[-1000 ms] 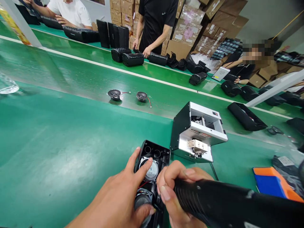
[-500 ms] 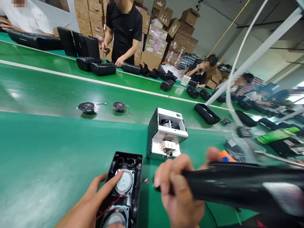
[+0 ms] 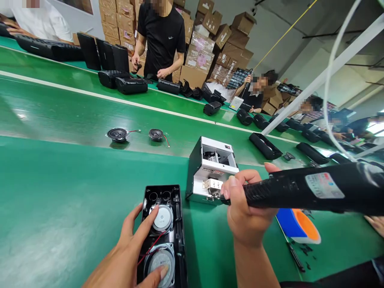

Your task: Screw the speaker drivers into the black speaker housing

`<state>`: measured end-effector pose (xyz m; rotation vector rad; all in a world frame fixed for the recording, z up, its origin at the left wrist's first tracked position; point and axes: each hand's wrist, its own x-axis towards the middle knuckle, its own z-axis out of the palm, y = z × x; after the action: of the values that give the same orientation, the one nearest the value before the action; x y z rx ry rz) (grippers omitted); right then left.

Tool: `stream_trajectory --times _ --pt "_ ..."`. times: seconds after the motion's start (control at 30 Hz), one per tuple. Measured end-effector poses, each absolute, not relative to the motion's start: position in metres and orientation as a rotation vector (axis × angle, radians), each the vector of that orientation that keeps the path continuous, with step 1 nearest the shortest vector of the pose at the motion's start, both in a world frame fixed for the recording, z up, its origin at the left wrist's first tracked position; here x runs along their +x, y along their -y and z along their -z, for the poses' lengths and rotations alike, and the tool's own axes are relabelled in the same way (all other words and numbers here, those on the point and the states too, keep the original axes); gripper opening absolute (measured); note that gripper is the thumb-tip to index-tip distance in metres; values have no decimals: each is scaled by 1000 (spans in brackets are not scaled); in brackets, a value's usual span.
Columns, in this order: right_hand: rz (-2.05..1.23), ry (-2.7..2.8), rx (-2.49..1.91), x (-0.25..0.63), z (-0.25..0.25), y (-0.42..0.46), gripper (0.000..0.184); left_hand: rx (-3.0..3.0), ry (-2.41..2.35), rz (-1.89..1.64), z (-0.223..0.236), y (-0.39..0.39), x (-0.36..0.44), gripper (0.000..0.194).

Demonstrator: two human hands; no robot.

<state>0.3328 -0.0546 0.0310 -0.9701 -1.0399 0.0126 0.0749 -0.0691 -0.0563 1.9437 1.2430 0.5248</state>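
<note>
A black speaker housing (image 3: 179,224) lies open on the green bench in front of me, with two round silver drivers and a red wire inside. My left hand (image 3: 132,252) rests on it, one finger on the upper driver and the thumb on the lower one. My right hand (image 3: 249,208) grips a black electric screwdriver (image 3: 312,188), its tip at the front of the small white and black screw feeder box (image 3: 211,168).
Two loose speaker drivers (image 3: 117,135) (image 3: 156,134) with wires lie on the moving belt. A blue and orange object (image 3: 297,225) lies at the right. Other people work across the belt among black speaker shells (image 3: 131,85) and stacked cardboard boxes (image 3: 207,44).
My right hand has lifted the screwdriver off the speaker housing and carried it up and right to the screw feeder. My left hand stays on the housing.
</note>
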Motion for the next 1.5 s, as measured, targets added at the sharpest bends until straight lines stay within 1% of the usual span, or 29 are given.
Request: stream_trajectory --times 0.17,0.3,0.43,0.5,0.6,0.73,0.83,1.0,1.23,1.37,1.5 --pt "-288 916 -948 320 -39 77 58 1917 -1181 -392 50 65 68 92" --pt "-409 872 -854 305 -49 108 58 1837 -1202 -296 42 67 69 94" --pt "-599 973 -813 287 -44 124 52 1793 -1227 -274 33 68 74 98" --pt "-589 979 -821 276 -35 122 50 1787 -1215 -275 30 68 76 98" --pt "-588 1000 -840 264 -19 114 56 1787 -1201 -287 28 67 76 99" --pt "-605 1020 -860 259 -6 107 56 1810 -1209 -346 30 69 77 98" --pt "-571 1047 -861 259 -3 105 55 1838 -1228 -415 33 70 77 100" --pt "-565 1073 -875 259 2 102 53 1826 -1212 -416 32 69 77 99" --pt "-652 1020 -822 263 3 99 49 1809 -1233 -470 27 72 79 96" --pt "-701 1051 -801 266 4 98 47 1806 -1195 -448 29 71 77 96" --pt "-669 1117 -830 268 15 103 48 1821 -1178 -408 32 69 75 97"
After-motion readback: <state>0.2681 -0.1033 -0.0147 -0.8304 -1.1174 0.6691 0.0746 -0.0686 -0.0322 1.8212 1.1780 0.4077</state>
